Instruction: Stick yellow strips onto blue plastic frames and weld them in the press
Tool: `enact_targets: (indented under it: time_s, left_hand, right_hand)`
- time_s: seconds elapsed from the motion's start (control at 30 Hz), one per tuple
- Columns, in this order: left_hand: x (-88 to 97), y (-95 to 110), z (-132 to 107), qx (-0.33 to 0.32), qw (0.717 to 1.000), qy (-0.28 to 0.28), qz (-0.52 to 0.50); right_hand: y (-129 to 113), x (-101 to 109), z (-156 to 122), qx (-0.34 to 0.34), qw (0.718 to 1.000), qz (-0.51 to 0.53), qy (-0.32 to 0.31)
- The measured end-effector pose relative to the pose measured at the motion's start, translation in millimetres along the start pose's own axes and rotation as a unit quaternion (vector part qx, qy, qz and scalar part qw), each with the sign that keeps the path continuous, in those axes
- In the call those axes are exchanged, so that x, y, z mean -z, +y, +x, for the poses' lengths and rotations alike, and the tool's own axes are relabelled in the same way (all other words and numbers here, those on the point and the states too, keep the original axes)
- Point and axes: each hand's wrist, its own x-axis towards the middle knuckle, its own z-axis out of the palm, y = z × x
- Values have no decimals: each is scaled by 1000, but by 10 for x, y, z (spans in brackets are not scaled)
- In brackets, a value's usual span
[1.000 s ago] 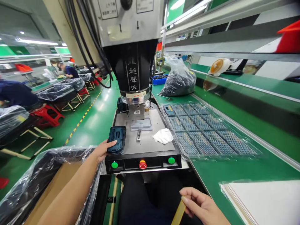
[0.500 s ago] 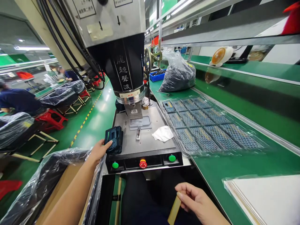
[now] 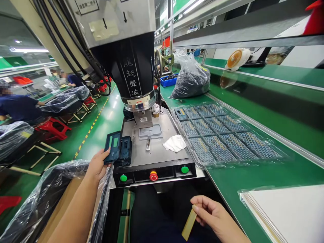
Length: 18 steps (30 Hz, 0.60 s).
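Observation:
My left hand [image 3: 97, 166] grips a dark blue plastic frame [image 3: 112, 147] and holds it tilted up just off the left edge of the welding machine's metal plate [image 3: 162, 153]. A second dark part [image 3: 125, 151] lies on the plate right beside it. My right hand [image 3: 214, 216] is low, over my lap, pinching a thin yellow strip [image 3: 189, 224]. The black welding head [image 3: 133, 76] hangs above a grey fixture [image 3: 150, 131]. A white cloth [image 3: 174, 143] lies on the plate.
A clear tray of blue parts [image 3: 222, 135] sits on the green bench to the right, a bag of dark parts [image 3: 191, 82] behind it. White sheets [image 3: 291, 212] lie at bottom right. A plastic-lined box [image 3: 48, 202] stands at left. Green and red buttons [image 3: 153, 176] line the machine's front. Other people work at far left.
My left hand has lifted the top blue frame off the stacked part and drawn it left, off the plate's edge. My right hand keeps the yellow strip and has barely shifted.

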Motion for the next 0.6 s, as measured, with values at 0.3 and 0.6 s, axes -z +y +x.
enact_targets:
  time_s: [0.3, 0.6]
  left_hand:
    - [-392, -670, -1141, 249, 943, -211, -69]
    - [-743, -1318, -1562, 368, 883, -255, -141]
  right_hand:
    - [-97, -66, 171, 41, 976, 125, 171]
    - [-44, -113, 219, 34, 972, 154, 172]
